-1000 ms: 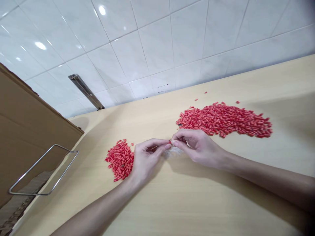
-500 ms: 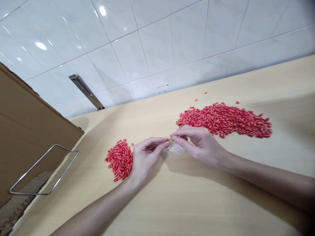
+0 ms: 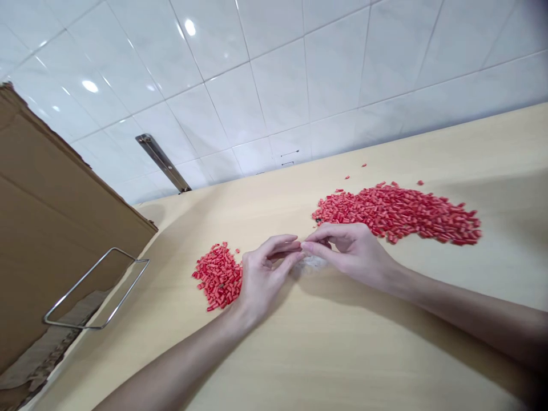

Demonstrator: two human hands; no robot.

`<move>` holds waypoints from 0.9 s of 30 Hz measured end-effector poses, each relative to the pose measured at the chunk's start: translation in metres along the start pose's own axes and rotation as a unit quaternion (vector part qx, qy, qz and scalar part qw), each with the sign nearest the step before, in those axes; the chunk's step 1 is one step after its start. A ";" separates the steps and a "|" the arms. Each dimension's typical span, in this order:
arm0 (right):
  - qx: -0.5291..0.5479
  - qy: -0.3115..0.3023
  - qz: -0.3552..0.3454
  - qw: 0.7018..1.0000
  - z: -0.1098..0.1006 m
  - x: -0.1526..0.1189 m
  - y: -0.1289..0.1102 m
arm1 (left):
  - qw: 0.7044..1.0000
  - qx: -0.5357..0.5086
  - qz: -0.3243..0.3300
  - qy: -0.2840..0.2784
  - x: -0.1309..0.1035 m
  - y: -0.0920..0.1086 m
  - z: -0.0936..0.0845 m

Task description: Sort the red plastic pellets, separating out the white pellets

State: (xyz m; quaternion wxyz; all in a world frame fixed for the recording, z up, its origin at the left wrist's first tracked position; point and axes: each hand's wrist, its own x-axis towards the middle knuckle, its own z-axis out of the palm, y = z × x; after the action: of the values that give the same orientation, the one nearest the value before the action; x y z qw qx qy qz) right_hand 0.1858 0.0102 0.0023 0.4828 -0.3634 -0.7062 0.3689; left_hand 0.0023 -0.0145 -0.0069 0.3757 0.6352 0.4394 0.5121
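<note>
In the middle of the table, my left hand [image 3: 265, 277] and my right hand [image 3: 353, 248] meet at the fingertips. Both are closed in a pinch, thumb against fingers. Whatever lies between the fingertips is hidden or too small to name. Just below them is a small whitish translucent heap [image 3: 311, 264], partly covered by the hands. A small pile of short red tube-like pieces [image 3: 217, 277] lies beside my left hand. Behind my right hand spreads a larger pile of the same red pieces [image 3: 402, 211], with a small dark bit at its left end.
A cardboard box [image 3: 64, 217] stands at the left, with a bent metal wire frame [image 3: 100, 328] in front of it. A metal bar [image 3: 162, 162] rests against the tiled wall [image 3: 282, 80] at the back. A few stray red pieces lie near the table's far edge.
My fingertips have come together. The red piece that showed at my left fingertips is out of sight now. The whole view has shifted slightly.
</note>
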 end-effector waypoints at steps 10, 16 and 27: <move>-0.130 0.229 0.021 0.964 -0.006 0.007 0.011 | 0.902 0.423 0.047 -0.072 0.035 0.043 -0.066; -0.263 -0.007 -0.165 0.951 0.006 -0.007 0.008 | 0.825 0.552 0.005 -0.123 0.021 0.031 -0.101; -0.292 -0.047 -0.261 0.919 0.007 -0.010 0.013 | 0.828 0.544 0.061 -0.121 0.016 0.034 -0.094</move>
State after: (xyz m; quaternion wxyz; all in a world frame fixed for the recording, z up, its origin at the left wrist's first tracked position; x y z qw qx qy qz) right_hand 0.1840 0.0060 -0.0151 0.4005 -0.2734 -0.8742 0.0242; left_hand -0.0824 -0.0077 0.0481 -0.0120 0.8188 0.5586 0.1316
